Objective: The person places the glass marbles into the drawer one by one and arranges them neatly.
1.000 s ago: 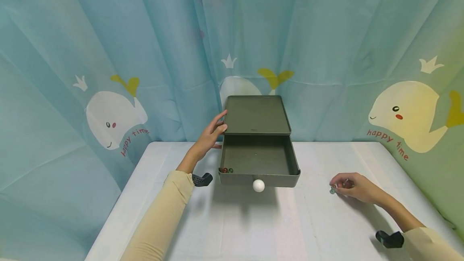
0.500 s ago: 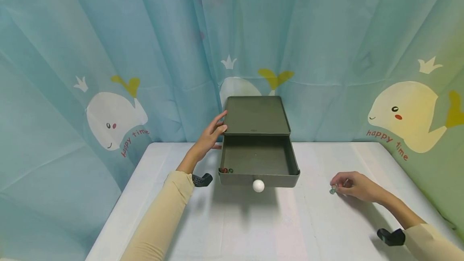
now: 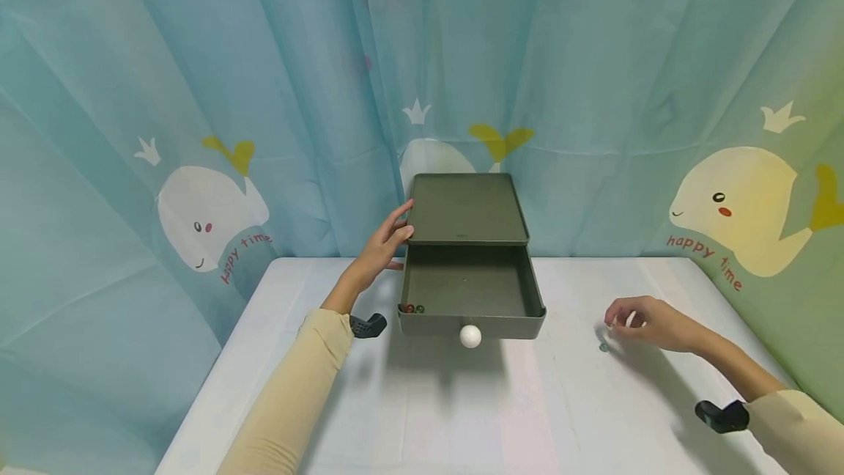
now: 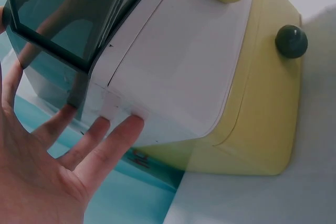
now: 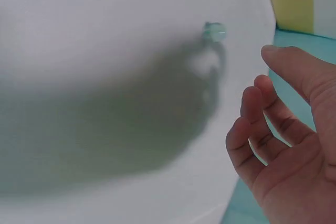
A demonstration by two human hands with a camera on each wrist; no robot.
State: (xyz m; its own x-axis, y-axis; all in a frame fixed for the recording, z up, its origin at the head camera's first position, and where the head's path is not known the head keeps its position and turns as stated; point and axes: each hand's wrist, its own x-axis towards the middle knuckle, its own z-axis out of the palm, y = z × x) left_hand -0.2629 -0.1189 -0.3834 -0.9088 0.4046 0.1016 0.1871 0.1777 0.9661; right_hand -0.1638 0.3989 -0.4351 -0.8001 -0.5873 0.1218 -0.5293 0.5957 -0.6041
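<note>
My left hand (image 3: pixel 377 251) rests its spread, nearly straight fingers on the left side of a stacked drawer box (image 3: pixel 468 207). The box's dark green top drawer (image 3: pixel 475 292) stands pulled out, a white knob (image 3: pixel 470 336) on its front. Red (image 3: pixel 409 308) and green (image 3: pixel 420 309) marbles lie in its front left corner. My right hand (image 3: pixel 653 322) is raised over the table on the right, thumb and index finger pinching a small clear marble that the fingertips mostly hide. A clear greenish marble (image 5: pixel 215 31) lies on the table below the fingertips.
In the left wrist view, a white drawer (image 4: pixel 173 66) with a yellow-green knob and a yellow drawer (image 4: pixel 262 98) with a dark knob sit below the top one. A whale-print curtain (image 3: pixel 593 94) hangs behind the white table (image 3: pixel 461 424).
My right hand has risen off the table with a marble at its fingertips, leaving another marble behind on the cloth. The left hand and drawer have stayed put.
</note>
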